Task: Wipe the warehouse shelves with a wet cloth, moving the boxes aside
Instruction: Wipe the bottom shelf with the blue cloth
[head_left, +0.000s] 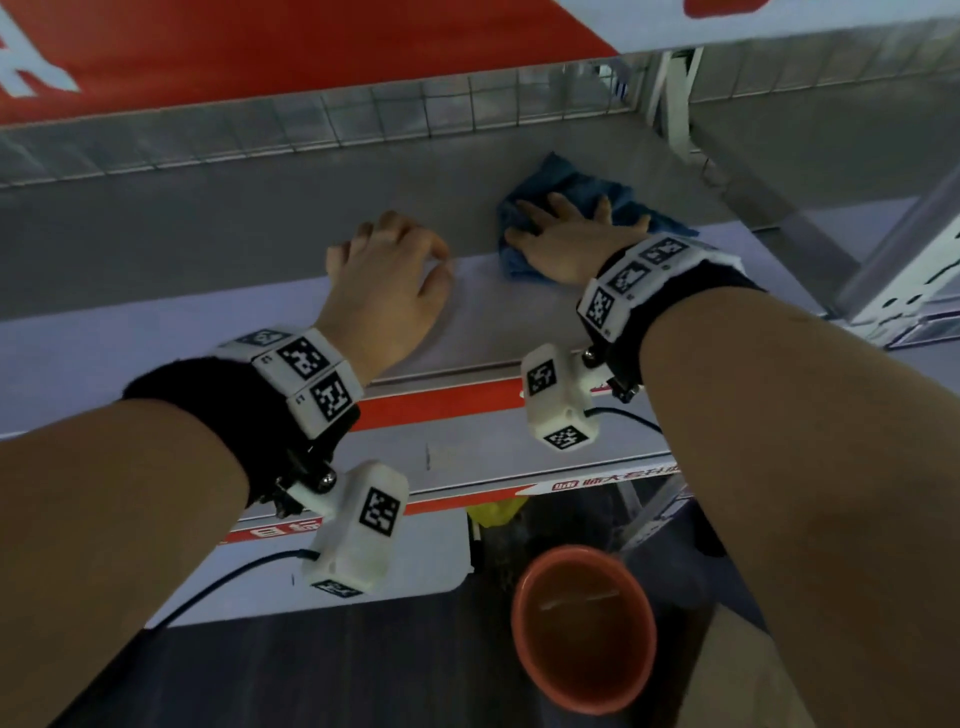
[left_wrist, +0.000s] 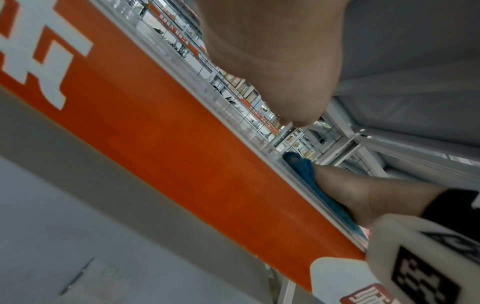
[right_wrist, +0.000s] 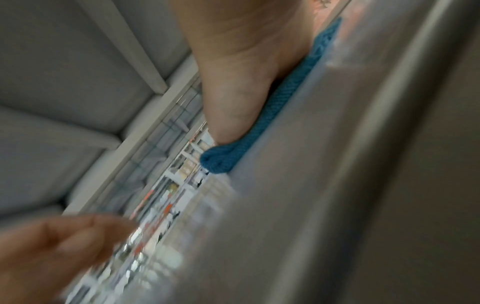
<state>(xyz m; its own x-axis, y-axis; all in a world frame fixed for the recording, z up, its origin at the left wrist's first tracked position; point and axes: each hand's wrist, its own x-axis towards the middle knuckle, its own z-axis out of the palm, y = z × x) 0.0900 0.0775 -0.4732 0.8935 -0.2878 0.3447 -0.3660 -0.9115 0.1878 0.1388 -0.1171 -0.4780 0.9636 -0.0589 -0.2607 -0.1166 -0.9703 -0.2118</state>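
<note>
A crumpled blue cloth (head_left: 576, 183) lies on the grey shelf (head_left: 208, 270) at chest height. My right hand (head_left: 563, 234) presses flat on it with fingers spread and straight. In the right wrist view the palm (right_wrist: 246, 67) sits on the blue cloth (right_wrist: 262, 131) along the shelf's front lip. My left hand (head_left: 387, 270) rests on the shelf's front part to the left of the cloth, fingers curled under and holding nothing. The left wrist view shows my left palm (left_wrist: 272, 57) close up, with the blue cloth (left_wrist: 303, 170) beyond it under my right hand. No boxes are in view.
A wire mesh back (head_left: 415, 104) closes the shelf's rear. An upper shelf with an orange-and-white sign (head_left: 260, 47) hangs overhead. A white upright post (head_left: 675, 98) stands at the right. Below, an orange bucket (head_left: 582, 629) sits on the floor by a lower shelf edge (head_left: 467, 405).
</note>
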